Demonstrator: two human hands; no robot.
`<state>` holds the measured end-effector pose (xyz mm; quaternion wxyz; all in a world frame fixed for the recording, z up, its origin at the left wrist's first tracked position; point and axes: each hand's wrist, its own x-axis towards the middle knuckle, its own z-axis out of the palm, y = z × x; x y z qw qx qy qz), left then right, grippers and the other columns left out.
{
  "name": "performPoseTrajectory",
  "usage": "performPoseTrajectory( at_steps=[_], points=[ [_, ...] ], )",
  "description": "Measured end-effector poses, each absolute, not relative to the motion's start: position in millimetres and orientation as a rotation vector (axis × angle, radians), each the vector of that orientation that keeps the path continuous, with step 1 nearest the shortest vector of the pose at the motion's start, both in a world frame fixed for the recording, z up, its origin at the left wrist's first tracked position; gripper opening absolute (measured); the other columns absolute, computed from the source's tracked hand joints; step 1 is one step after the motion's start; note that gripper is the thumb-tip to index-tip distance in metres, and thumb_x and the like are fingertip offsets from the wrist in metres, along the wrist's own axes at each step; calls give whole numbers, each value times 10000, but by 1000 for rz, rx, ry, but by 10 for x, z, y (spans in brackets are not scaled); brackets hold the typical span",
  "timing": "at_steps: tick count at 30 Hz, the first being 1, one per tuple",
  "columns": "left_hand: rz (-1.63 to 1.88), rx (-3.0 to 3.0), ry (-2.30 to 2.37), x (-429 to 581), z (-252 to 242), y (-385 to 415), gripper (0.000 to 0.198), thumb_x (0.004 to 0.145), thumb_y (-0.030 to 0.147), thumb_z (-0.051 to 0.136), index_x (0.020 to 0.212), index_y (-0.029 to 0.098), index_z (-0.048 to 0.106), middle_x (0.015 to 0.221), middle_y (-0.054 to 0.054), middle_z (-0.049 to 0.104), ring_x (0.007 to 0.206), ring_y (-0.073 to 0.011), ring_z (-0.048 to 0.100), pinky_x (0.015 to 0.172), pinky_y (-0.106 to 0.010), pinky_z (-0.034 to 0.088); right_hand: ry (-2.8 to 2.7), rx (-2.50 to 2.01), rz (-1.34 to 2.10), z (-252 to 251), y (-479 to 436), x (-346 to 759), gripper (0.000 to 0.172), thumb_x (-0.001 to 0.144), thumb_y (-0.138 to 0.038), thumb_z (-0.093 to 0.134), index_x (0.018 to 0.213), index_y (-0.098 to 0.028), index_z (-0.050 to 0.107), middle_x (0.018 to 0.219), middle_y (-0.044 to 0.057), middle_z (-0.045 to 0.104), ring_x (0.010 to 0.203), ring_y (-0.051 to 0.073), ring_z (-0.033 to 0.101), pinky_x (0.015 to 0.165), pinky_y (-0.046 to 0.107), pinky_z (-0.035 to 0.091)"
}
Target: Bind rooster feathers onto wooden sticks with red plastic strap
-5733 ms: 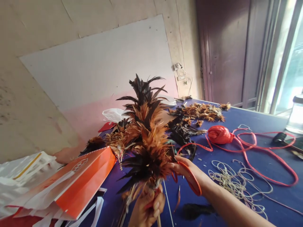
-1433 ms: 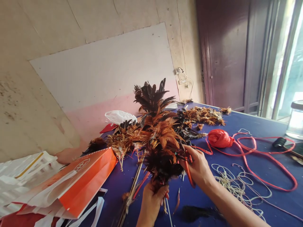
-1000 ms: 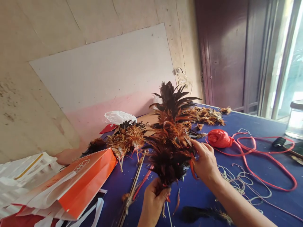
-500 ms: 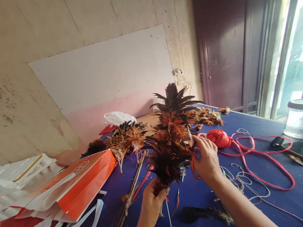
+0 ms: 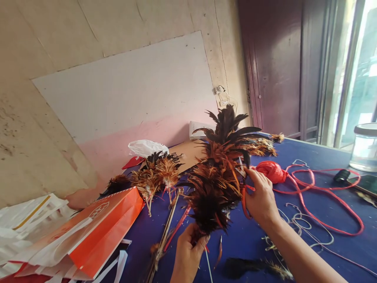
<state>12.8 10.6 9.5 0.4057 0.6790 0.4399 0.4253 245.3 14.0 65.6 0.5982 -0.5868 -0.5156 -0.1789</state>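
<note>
My left hand (image 5: 190, 251) grips the base of a feather duster (image 5: 216, 177), its fingers wrapped round the lower end. The duster is thick with brown and black feathers and tilts up and away from me, black plumes at its tip. At its right side, my right hand (image 5: 262, 196) is closed on a pair of scissors (image 5: 245, 202) with red handles. Their pale blades point up against the feathers, and part of them is hidden. Under the duster, a thin pale stick (image 5: 208, 263) and a loose reddish feather (image 5: 218, 253) lie on the blue table (image 5: 324, 259).
Feather bunches on sticks (image 5: 159, 173) lie left of the duster, near an orange-and-white bag (image 5: 103, 236). A red ball of cord (image 5: 271, 171) trails loops rightward, past pale string (image 5: 303, 226). A clear jar (image 5: 363, 147) stands at the right edge. More feathers (image 5: 259, 147) lie behind.
The duster's tip has swung to the right, uncovering more cardboard and a white box behind it. My right hand and the scissors have shifted slightly right.
</note>
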Motion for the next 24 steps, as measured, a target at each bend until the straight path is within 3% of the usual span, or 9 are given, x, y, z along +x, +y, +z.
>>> performPoseTrajectory(
  at_steps=[5,12,18,24],
  points=[
    [1075,1804,1153,107,92,117,153,709,295,613,801,175,630,682,-27,639,568,-143,544,543,-234,469,-1144,-1317,-350,667,155,2526,408,676,-243,517,1077,-189,574,1002,115,645,957,289,568,840,465,412],
    [1088,1833,1164,108,93,126,135,700,275,612,782,172,641,660,-28,647,557,-145,557,528,-230,465,-1078,-1242,-57,680,134,2550,331,685,-248,523,994,-221,640,785,35,682,683,198,592,722,362,461],
    [1061,1814,1167,95,59,144,160,713,300,602,805,175,642,678,-23,650,545,-144,554,527,-233,462,-1021,-1211,11,718,111,2570,440,677,-287,583,1105,-191,573,962,69,658,848,219,593,766,354,462],
    [1054,1834,1185,71,12,164,160,718,278,603,833,177,650,713,-35,662,613,-166,573,574,-243,454,-937,-1091,176,773,87,2624,425,676,-295,629,1088,-199,583,978,61,646,864,215,580,789,356,458]
  ],
)
